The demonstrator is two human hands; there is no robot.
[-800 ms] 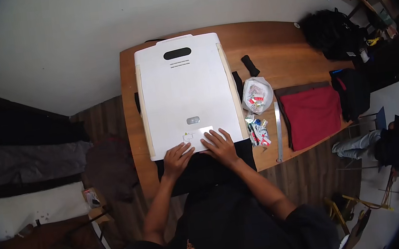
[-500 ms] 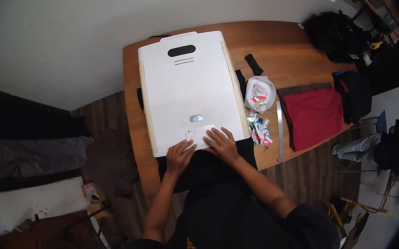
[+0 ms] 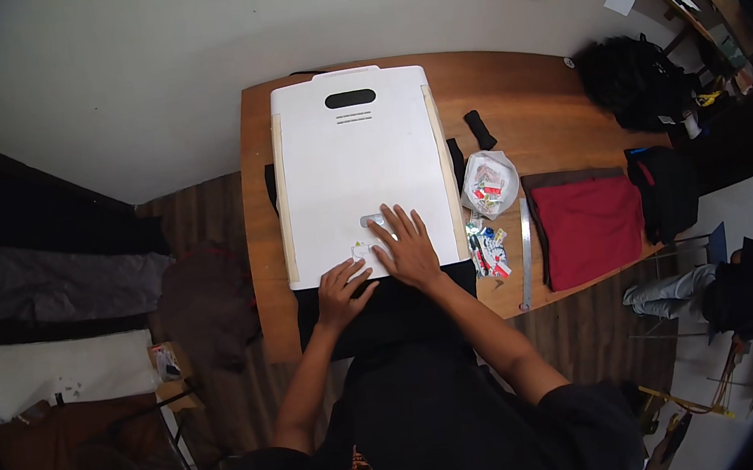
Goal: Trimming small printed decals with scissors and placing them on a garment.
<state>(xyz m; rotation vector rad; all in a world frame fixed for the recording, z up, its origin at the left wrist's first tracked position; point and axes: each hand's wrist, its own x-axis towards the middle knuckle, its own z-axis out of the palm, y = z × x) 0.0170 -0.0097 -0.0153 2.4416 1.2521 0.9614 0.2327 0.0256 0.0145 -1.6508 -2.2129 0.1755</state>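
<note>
- White panel [image 3: 359, 167] is lying at the centre of the frame, over black cloth [image 3: 391, 313] on the wooden table [image 3: 519, 91]
- I am laying my left hand [image 3: 340, 296] on the panel's lower edge with its fingers spread, gripping nothing
- I am spreading the fingers of my right hand [image 3: 409, 254] beside the small oval window [image 3: 368, 221], partly covering it; it is holding nothing, and from here I am not telling how firmly it is pressing
- For good handling, I am favouring flat palms, light and even pressure, and a panel lying square, with the cloth below not bunching
- Just right of the panel, a white bowl [image 3: 513, 179] of small pieces and loose packets [image 3: 491, 252] are crowding that side, so I am judging sideways room as tight there
- Farther right, a metal ruler [image 3: 526, 249] and folded red cloth [image 3: 590, 228] are lying, with a black roll [image 3: 479, 129] resting above the bowl
</note>
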